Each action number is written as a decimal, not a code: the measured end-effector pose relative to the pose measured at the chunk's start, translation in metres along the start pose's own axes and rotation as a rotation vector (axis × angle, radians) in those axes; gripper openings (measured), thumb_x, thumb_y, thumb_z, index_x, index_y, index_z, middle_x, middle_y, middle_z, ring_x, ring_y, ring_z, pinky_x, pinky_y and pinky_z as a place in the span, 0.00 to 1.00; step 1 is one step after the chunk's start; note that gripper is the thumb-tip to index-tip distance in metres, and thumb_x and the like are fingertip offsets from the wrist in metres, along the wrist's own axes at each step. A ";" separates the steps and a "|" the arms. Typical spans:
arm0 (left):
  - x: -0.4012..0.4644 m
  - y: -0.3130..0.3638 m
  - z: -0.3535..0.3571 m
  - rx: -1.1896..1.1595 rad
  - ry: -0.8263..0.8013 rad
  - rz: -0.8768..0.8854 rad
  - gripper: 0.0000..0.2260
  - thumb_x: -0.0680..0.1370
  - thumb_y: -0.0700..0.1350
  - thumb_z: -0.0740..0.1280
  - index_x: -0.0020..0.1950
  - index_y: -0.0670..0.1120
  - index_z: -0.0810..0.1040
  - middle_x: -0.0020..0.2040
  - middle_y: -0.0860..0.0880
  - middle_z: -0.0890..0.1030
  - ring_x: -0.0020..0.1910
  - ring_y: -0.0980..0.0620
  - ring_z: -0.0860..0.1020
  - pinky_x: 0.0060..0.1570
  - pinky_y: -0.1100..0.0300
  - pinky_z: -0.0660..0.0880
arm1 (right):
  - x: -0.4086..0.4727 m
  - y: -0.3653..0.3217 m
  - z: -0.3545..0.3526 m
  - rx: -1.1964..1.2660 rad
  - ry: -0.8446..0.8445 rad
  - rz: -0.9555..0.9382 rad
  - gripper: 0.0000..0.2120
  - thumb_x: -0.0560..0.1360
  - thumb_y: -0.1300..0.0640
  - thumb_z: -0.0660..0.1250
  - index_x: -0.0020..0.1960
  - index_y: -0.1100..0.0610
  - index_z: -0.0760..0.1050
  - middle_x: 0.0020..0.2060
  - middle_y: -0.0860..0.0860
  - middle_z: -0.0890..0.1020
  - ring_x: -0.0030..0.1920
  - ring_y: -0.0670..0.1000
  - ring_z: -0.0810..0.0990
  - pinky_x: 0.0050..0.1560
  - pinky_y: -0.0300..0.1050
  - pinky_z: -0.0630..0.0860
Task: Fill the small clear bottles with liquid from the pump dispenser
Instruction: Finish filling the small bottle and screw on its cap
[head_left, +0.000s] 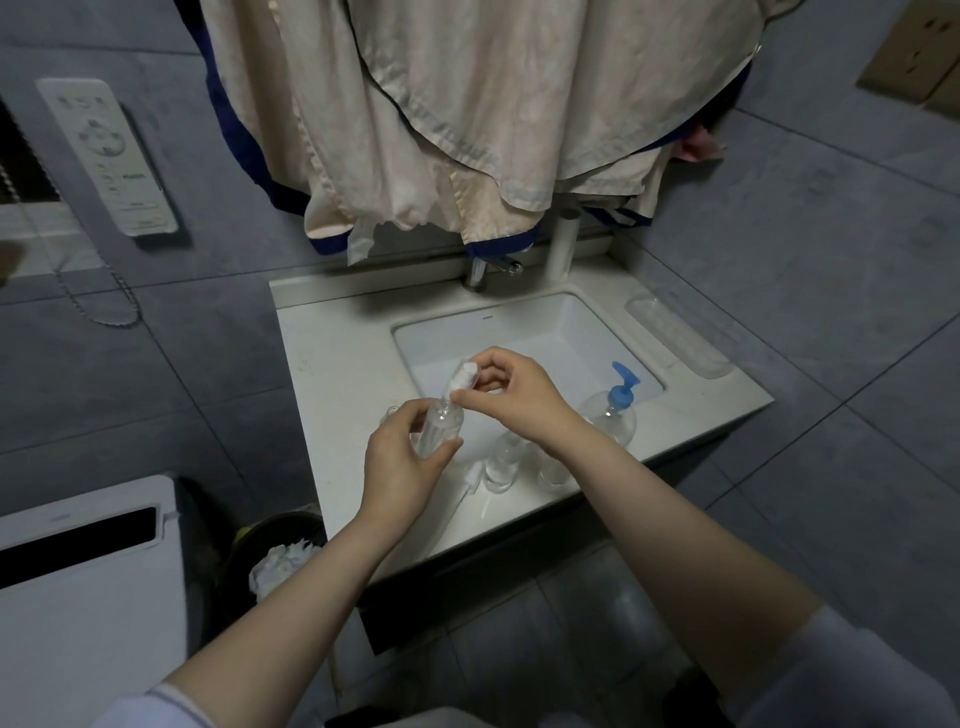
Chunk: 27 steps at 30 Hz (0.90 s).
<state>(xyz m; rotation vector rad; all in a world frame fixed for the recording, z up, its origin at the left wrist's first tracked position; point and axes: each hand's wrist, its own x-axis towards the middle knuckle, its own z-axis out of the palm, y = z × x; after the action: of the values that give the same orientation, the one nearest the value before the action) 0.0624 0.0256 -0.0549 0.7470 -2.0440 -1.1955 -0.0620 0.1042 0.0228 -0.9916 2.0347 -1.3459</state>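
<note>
A small clear bottle is gripped around its body by the left hand and held tilted above the white counter, at the sink's front left corner. Its white spray cap is pinched by the fingers of the right hand. Two more clear bottles are stood on the counter under the right wrist. The pump dispenser, blue-headed, is stood at the sink's front right edge. Small lettering on the sink's back wall and on the wall remote cannot be read.
</note>
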 end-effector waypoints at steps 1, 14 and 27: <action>0.001 0.001 0.001 -0.001 -0.003 -0.001 0.15 0.69 0.44 0.74 0.53 0.51 0.77 0.47 0.56 0.81 0.47 0.58 0.77 0.45 0.68 0.70 | 0.001 -0.001 -0.003 -0.022 -0.011 -0.010 0.11 0.68 0.62 0.76 0.47 0.58 0.76 0.40 0.54 0.80 0.39 0.46 0.76 0.45 0.40 0.75; 0.003 0.006 0.005 0.016 -0.019 0.020 0.15 0.68 0.43 0.73 0.53 0.54 0.77 0.44 0.65 0.77 0.46 0.66 0.74 0.43 0.72 0.67 | 0.005 -0.017 -0.024 -0.517 -0.144 -0.199 0.12 0.69 0.53 0.75 0.45 0.57 0.76 0.36 0.47 0.76 0.33 0.42 0.72 0.39 0.41 0.72; 0.003 0.006 0.007 0.055 -0.066 0.073 0.15 0.68 0.42 0.72 0.54 0.51 0.78 0.44 0.58 0.80 0.46 0.71 0.72 0.41 0.72 0.67 | 0.004 -0.026 -0.024 -0.698 -0.241 -0.086 0.18 0.76 0.42 0.64 0.54 0.56 0.75 0.46 0.50 0.76 0.43 0.48 0.73 0.45 0.42 0.71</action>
<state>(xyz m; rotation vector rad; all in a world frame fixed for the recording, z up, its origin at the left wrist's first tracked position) 0.0540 0.0301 -0.0514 0.6601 -2.1474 -1.1413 -0.0747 0.1081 0.0558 -1.4575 2.3224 -0.4919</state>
